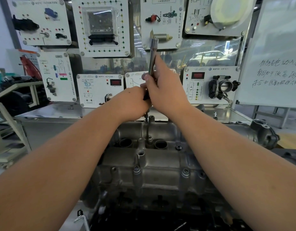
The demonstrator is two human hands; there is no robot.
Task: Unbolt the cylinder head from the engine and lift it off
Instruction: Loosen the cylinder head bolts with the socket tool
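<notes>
Steel bench (49, 112) under wall of nine training panels (100, 26), one whiteboard (275, 52), cylinder head (144, 170) below my wrists, both hands, left (132, 102) and right (165, 90), curled round one upright socket extension (153, 55).

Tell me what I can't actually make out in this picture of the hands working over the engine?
- Head view: the lower end of the socket tool, covered by both hands, right hand and left hand.
- Cylinder head sides, behind the forearms.
- Whiteboard writing, cut off by the right edge.

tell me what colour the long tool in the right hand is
Shiny silver metal. The head view shows the tool sticking up from the right hand.
</notes>
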